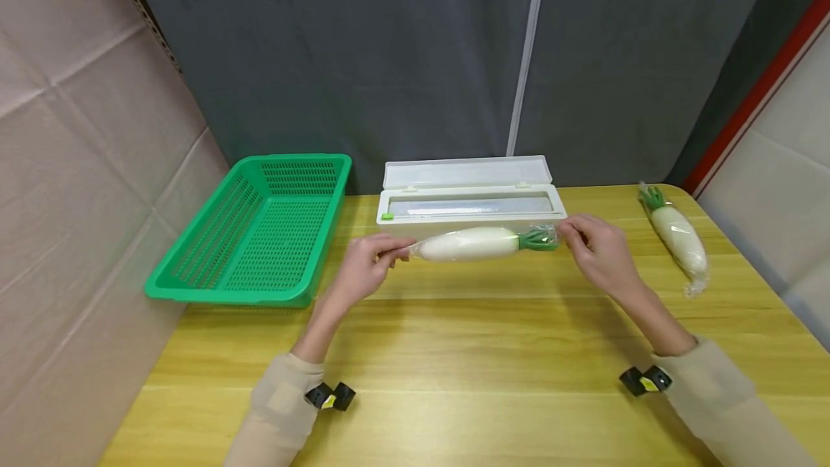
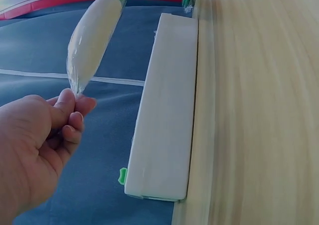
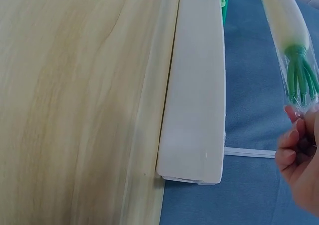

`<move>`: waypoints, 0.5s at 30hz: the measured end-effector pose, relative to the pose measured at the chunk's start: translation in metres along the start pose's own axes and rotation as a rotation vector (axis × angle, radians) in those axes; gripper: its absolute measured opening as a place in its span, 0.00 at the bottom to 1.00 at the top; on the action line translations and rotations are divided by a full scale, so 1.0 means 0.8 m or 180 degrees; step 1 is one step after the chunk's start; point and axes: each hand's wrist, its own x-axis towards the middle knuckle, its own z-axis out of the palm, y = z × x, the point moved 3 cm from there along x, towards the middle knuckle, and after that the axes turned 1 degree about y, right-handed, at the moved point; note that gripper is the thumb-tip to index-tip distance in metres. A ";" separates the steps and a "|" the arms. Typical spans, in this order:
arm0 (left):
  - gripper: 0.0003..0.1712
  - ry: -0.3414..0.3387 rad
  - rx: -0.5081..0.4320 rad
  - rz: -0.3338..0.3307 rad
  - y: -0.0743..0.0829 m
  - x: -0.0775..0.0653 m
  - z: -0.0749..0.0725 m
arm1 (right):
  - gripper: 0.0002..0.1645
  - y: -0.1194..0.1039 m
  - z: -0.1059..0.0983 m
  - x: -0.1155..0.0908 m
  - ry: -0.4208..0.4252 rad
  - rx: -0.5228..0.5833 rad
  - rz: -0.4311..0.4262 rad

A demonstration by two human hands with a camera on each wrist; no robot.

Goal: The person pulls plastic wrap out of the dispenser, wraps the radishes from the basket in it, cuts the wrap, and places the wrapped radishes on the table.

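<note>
A white radish (image 1: pixel 470 244) with green stalks, wrapped in clear plastic film, is held up level between both hands. At its root end, the left hand (image 1: pixel 366 265) pinches the gathered film between thumb and fingers. The right hand (image 1: pixel 599 254) pinches the film just beyond the stalks (image 3: pixel 300 75). Behind the radish stands a white film dispenser box (image 1: pixel 472 204) with its lid raised and a green slider (image 1: pixel 387 216) at its left end. In the left wrist view, the box's plain side (image 2: pixel 164 105) lies apart from the lifted radish.
A green plastic basket (image 1: pixel 298 292) stands on the left of the wooden table (image 1: pixel 467 380). Another film-wrapped radish (image 1: pixel 677 236) lies at the right. A dark cloth (image 1: pixel 363 56) hangs behind the table, with pale cloth on both sides.
</note>
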 end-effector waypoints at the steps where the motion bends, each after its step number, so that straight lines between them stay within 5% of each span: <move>1: 0.11 -0.0004 0.0047 0.0044 0.002 0.000 0.000 | 0.08 0.000 0.000 0.000 -0.0033 -0.0037 0.0003; 8: 0.10 -0.0307 0.0126 0.0024 0.010 -0.001 0.003 | 0.16 0.001 0.001 0.004 -0.0177 0.0001 0.0159; 15: 0.10 -0.0431 -0.0190 -0.0275 0.002 -0.003 0.004 | 0.15 -0.005 0.001 0.009 -0.0068 0.0688 0.0558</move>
